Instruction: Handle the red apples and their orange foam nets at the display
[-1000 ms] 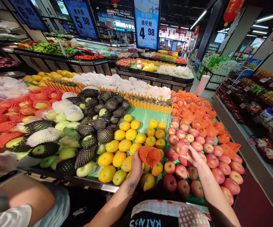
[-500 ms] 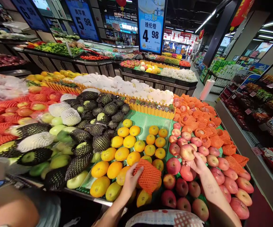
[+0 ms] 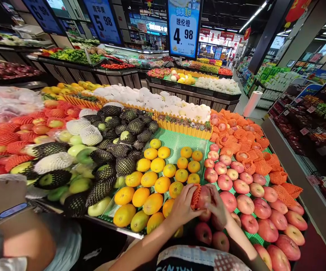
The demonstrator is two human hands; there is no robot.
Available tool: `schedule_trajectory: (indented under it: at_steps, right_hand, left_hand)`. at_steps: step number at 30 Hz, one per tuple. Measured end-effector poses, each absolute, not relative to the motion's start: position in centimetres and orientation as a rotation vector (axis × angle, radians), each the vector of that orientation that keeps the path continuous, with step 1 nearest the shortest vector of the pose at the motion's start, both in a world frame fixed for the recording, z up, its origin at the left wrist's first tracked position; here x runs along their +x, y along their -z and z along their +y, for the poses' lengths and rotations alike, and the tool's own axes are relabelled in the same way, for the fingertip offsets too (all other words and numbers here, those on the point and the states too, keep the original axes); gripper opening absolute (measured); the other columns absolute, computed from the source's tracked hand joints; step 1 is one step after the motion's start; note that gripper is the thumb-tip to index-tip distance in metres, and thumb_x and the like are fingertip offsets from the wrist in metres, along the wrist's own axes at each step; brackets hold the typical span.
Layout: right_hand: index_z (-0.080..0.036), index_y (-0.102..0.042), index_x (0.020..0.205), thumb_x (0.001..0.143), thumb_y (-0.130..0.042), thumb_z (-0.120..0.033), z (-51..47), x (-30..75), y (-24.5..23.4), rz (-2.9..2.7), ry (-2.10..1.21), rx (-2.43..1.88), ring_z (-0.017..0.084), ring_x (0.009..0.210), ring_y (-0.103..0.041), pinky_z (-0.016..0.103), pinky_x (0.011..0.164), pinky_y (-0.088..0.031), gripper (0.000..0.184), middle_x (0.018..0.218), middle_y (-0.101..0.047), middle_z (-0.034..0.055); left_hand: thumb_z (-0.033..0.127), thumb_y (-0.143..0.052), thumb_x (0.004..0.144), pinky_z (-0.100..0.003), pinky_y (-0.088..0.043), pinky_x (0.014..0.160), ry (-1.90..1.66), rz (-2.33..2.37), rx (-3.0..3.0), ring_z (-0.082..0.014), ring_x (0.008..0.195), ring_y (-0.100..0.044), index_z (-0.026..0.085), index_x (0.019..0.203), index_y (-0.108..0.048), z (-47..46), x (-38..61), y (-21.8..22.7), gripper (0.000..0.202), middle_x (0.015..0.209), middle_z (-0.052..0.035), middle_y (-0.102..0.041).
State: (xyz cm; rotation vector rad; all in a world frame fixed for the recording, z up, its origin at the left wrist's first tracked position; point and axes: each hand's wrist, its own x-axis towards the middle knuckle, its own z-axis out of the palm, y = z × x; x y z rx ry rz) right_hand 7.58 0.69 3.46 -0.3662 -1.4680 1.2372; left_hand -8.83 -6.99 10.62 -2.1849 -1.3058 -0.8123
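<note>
Above the near edge of the display, both hands meet around one red apple (image 3: 204, 197). My left hand (image 3: 185, 203) grips an orange foam net sleeve (image 3: 196, 196), which is bunched against the apple's left side. Fingers of my right hand (image 3: 217, 207) wrap the apple from the right. How far the sleeve covers the fruit is partly hidden by my fingers. Bare red apples (image 3: 244, 203) lie in rows to the right, and oranges (image 3: 153, 203) sit to the left on green matting (image 3: 176, 141).
Apples in orange net sleeves (image 3: 236, 135) are heaped at the back right. Black-netted green fruit (image 3: 126, 131) lies left of the oranges. A yellow fence strip (image 3: 184, 126) borders the back. Another person's arm with a watch (image 3: 13, 211) is at the lower left.
My right hand has brought the apple left and down to my left hand. The sleeve, earlier held apart and flat, is now against the apple. The other person's watch has come into view.
</note>
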Motion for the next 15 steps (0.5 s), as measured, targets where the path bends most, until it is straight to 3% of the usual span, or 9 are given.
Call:
schedule_trajectory:
  at_steps: [3,7,10,12,15]
  right_hand:
    - [-0.023,-0.062,0.133,0.06,-0.102,-0.069,2.1,8.2,-3.4,-1.518,-1.147,-0.482,0.034,0.125,-0.067,0.053,0.117,-0.054,0.095,0.132,-0.071,0.0114]
    - [-0.023,-0.062,0.129,0.064,-0.097,-0.066,9.2,10.1,-4.5,-1.315,-1.154,-0.654,0.032,0.121,-0.066,0.049,0.111,-0.055,0.085,0.128,-0.071,0.0095]
    - [-0.022,-0.06,0.123,0.07,-0.09,-0.064,17.7,13.0,-5.4,-1.177,-0.997,-0.788,0.029,0.119,-0.065,0.047,0.112,-0.053,0.074,0.126,-0.068,0.0091]
    - [-0.021,-0.058,0.118,0.066,-0.088,-0.052,23.3,14.9,-5.6,-1.132,-0.929,-0.972,0.029,0.111,-0.066,0.043,0.105,-0.055,0.068,0.119,-0.069,0.0088]
    - [-0.018,-0.059,0.125,0.063,-0.084,-0.034,29.9,16.7,-5.2,-1.186,-0.801,-1.265,0.034,0.116,-0.067,0.042,0.101,-0.055,0.069,0.124,-0.07,0.0151]
  left_hand:
    - [0.044,-0.096,0.088,-0.049,-0.07,0.098,0.775,-1.244,-2.194,-0.0374,0.121,-0.076,0.012,0.149,-0.05,-6.8,-8.7,-11.5,0.083,0.135,-0.0237,-0.069]
    - [0.043,-0.062,0.114,-0.04,-0.069,0.101,0.853,-1.249,-2.057,-0.028,0.122,-0.077,0.018,0.148,-0.056,-6.8,-9.8,-12.9,0.043,0.133,-0.0163,-0.071]
    - [0.032,-0.057,0.116,-0.035,-0.068,0.101,0.915,-1.262,-1.944,-0.0225,0.117,-0.078,0.022,0.141,-0.063,-6.9,-11.5,-13.6,0.027,0.127,-0.0106,-0.072]
    - [0.028,-0.058,0.116,-0.031,-0.067,0.099,0.929,-1.243,-1.918,-0.0205,0.113,-0.078,0.022,0.137,-0.066,-7.0,-12.6,-13.7,0.024,0.123,-0.0091,-0.073]
    - [0.026,-0.058,0.116,-0.028,-0.068,0.093,0.912,-1.236,-1.9,-0.0194,0.11,-0.08,0.021,0.135,-0.068,-7.3,-13.8,-13.2,0.022,0.121,-0.0091,-0.073]
